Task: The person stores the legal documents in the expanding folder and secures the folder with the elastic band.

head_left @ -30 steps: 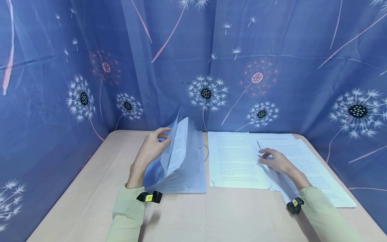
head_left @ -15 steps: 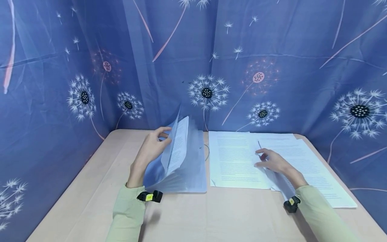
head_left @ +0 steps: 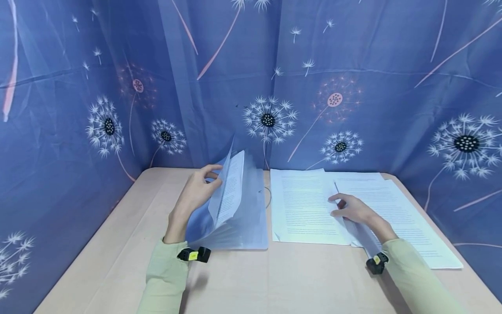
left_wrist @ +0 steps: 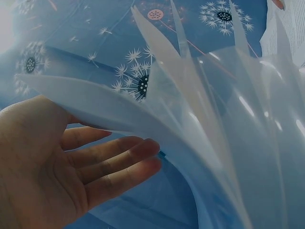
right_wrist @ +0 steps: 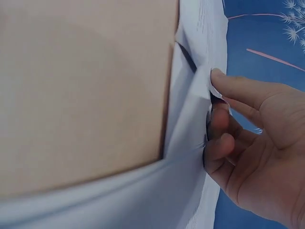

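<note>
A blue display book with clear plastic sleeves lies opened on the left part of the table. My left hand holds several of its leaves raised, thumb and index finger at the outer edge. In the left wrist view the clear sleeves fan out, and the other fingers extend behind the raised leaf. A printed sheet shows inside a lifted sleeve. To the right, my right hand pinches the edge of a printed paper sheet. That paper edge buckles between thumb and fingers in the right wrist view.
More printed sheets lie overlapping under and right of the right hand. A thin elastic loop sticks out from the book's right side. Blue dandelion-patterned curtains stand behind and beside the pale table.
My right hand has shifted slightly left along the paper, its fingertips now further over the left sheet. The left hand and the raised leaves have stayed in place.
</note>
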Demonstrator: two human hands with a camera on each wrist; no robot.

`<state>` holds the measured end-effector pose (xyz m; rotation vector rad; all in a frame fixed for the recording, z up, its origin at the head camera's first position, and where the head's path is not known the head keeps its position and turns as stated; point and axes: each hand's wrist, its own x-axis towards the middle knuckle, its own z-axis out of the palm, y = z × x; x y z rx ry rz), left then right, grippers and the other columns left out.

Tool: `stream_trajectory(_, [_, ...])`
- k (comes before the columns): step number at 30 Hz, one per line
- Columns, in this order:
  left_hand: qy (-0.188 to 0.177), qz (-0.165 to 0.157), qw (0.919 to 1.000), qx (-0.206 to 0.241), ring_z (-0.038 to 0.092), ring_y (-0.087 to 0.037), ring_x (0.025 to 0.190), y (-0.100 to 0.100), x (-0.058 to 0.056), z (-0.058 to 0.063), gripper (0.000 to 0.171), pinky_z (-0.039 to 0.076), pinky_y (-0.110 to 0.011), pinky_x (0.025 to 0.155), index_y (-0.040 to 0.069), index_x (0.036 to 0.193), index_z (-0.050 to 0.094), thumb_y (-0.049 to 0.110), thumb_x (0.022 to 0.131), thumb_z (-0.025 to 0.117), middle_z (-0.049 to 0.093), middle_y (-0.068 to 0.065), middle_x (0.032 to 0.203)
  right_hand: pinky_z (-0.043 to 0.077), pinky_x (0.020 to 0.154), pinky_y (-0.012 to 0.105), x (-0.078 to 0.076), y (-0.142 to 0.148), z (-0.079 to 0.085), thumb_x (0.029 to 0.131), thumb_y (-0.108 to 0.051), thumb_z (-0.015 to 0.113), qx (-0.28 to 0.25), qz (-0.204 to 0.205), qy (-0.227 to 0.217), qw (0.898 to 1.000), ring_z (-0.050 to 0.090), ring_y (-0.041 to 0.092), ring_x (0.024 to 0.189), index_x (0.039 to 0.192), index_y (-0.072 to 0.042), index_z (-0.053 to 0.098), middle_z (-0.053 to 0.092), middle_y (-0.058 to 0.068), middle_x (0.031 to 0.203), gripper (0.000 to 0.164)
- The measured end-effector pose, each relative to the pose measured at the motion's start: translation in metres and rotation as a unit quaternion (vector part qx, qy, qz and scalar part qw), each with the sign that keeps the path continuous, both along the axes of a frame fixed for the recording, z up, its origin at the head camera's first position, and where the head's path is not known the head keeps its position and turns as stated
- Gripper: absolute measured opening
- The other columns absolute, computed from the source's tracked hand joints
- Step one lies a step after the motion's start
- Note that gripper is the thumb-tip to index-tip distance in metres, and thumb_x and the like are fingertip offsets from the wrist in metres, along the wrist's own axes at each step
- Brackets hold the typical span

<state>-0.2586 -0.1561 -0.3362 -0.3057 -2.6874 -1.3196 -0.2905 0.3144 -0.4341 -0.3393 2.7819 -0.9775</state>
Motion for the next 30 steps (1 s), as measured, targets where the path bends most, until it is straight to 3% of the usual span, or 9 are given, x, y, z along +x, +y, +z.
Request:
stream_trajectory(7, [-0.004, 0.002, 1.0000, 0.000, 0.066, -0.026, 0.102, -0.0006, -0.0009, -0.0006, 0.046, 0.051, -0.033, 0.071, 0.024, 0.141, 0.056, 0.024, 0.095, 0.053, 0.067, -0.009, 0.118, 0.045, 0.048, 0.032, 0.0026, 0.0004, 0.0027, 0.092, -0.011, 0.066, -0.031, -0.002, -0.024, 0.999, 0.047, 0.014, 0.053, 0.139, 0.003, 0.049, 0.054, 0.014, 0.091, 0.052])
stream_trajectory(13, [-0.002, -0.002, 1.0000, 0.001, 0.064, -0.024, 0.088, -0.0001, -0.0011, -0.0004, 0.046, 0.049, -0.034, 0.066, 0.023, 0.141, 0.056, 0.024, 0.095, 0.054, 0.067, -0.009, 0.117, 0.049, 0.047, 0.036, 0.0037, 0.0028, 0.0054, 0.094, -0.010, 0.063, -0.067, -0.003, -0.030, 0.997, 0.049, 0.015, 0.049, 0.142, 0.002, 0.047, 0.053, 0.018, 0.097, 0.052])
stream_trajectory(19, [0.000, -0.004, 1.0000, 0.005, 0.064, -0.024, 0.086, -0.0006, -0.0009, -0.0009, 0.045, 0.049, -0.034, 0.066, 0.022, 0.141, 0.056, 0.023, 0.096, 0.054, 0.067, -0.010, 0.116, 0.047, 0.049, 0.034, 0.0025, 0.0036, 0.0051, 0.094, -0.012, 0.063, -0.080, -0.021, -0.033, 0.996, 0.049, 0.015, 0.050, 0.144, 0.001, 0.045, 0.053, 0.026, 0.116, 0.054])
stream_trajectory(26, [-0.001, -0.003, 1.0000, 0.004, 0.063, -0.024, 0.084, 0.0004, -0.0007, -0.0005, 0.045, 0.049, -0.034, 0.065, 0.022, 0.141, 0.056, 0.023, 0.096, 0.054, 0.067, -0.009, 0.116, 0.048, 0.053, 0.032, 0.0024, 0.0029, 0.0055, 0.093, -0.016, 0.066, -0.097, -0.029, -0.045, 0.994, 0.049, 0.014, 0.055, 0.140, -0.001, 0.052, 0.055, 0.018, 0.104, 0.051])
stream_trajectory(30, [-0.001, -0.003, 1.0000, 0.003, 0.063, -0.024, 0.085, 0.0001, -0.0002, -0.0001, 0.045, 0.048, -0.034, 0.065, 0.022, 0.141, 0.055, 0.023, 0.096, 0.054, 0.067, -0.009, 0.117, 0.048, 0.058, 0.030, 0.0027, 0.0021, 0.0076, 0.093, -0.017, 0.066, -0.085, -0.038, -0.033, 0.995, 0.050, 0.014, 0.064, 0.139, -0.002, 0.054, 0.053, 0.019, 0.112, 0.049])
